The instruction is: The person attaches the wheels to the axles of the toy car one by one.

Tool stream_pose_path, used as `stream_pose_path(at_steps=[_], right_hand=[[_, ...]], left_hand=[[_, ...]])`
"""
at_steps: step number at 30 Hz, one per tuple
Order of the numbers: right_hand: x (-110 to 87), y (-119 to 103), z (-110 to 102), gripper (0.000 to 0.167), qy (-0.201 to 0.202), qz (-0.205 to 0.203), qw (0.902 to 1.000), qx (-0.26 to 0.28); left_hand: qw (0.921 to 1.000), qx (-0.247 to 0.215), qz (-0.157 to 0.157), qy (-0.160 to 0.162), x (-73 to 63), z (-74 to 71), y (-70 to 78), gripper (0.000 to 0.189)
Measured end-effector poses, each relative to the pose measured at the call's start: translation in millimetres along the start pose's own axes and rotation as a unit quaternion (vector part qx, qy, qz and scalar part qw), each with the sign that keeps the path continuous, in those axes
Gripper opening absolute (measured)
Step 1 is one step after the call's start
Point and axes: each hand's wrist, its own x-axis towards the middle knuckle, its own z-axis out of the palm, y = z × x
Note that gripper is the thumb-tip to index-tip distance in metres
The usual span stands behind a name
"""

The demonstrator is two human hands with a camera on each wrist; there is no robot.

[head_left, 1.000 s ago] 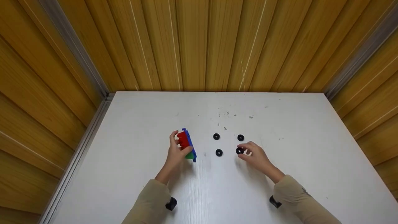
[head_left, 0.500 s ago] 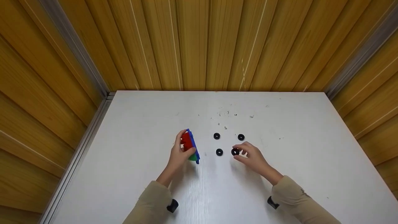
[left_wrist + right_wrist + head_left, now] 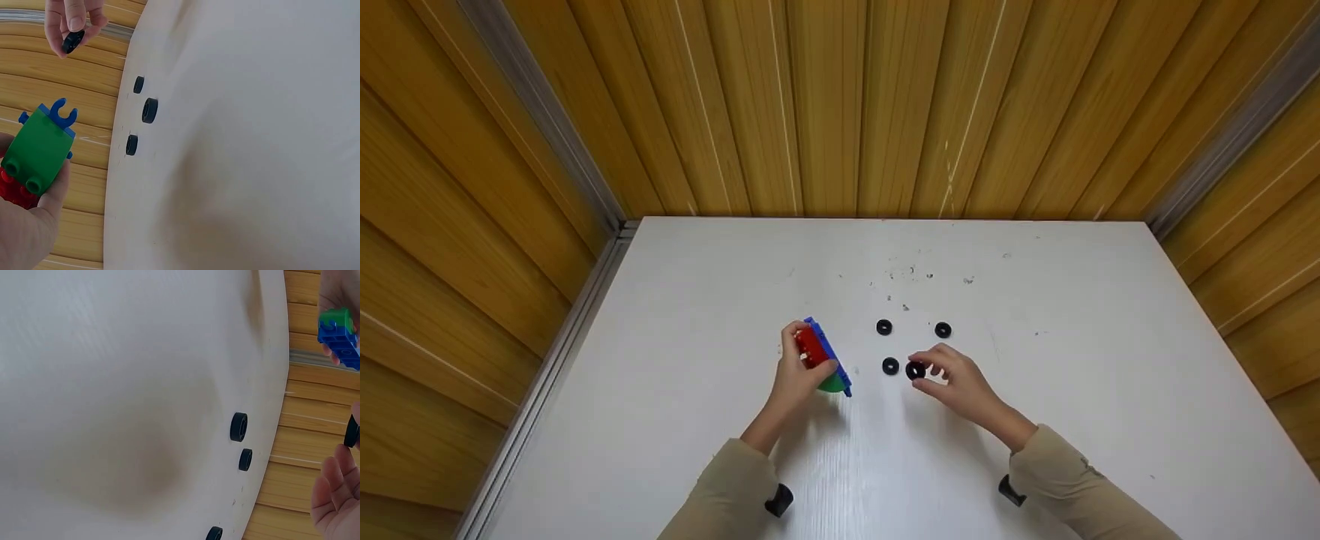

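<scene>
My left hand (image 3: pixel 795 375) grips a toy block car with a blue base (image 3: pixel 829 348), its red and green bricks facing left. In the left wrist view the green brick (image 3: pixel 39 143) shows two studs, and a blue hook (image 3: pixel 63 114) sticks out at the end. Between thumb and fingers of my right hand (image 3: pixel 964 382) is a black toy wheel (image 3: pixel 915 370), held up on edge to the right of the car. The right wrist view shows the blue underside (image 3: pixel 342 342) of the car. A gap separates wheel and car.
Three more black wheels lie on the white table (image 3: pixel 697 300): a near one (image 3: pixel 891 366) between the hands, a far left one (image 3: pixel 884 327) and a far right one (image 3: pixel 943 330). Yellow wood-look panels (image 3: pixel 825 112) wall the back and sides.
My right hand has moved left with the wheel, closer to the car. My left hand has shifted slightly right and turned the car a little. The three wheels on the table stay put.
</scene>
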Motion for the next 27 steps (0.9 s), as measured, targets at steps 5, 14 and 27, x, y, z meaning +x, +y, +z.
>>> stream_pose_path(at_steps=[5,14,27], right_hand=[[-0.1,-8,1,0.03,0.002,-0.021,0.9998,0.003],[0.8,-20,4,0.03,-0.004,-0.037,0.9992,-0.016],[2.9,-32,13,0.031,0.009,-0.075,0.9968,-0.027]], left_hand=[[0.9999,-0.003,-0.006,-0.007,-0.3,2.6,-1.3,0.071],[0.9995,-0.023,-0.008,-0.021,-1.4,7.4,-0.6,0.073],[0.9995,-0.009,0.007,-0.028,-3.0,13.8,1.9,0.065]])
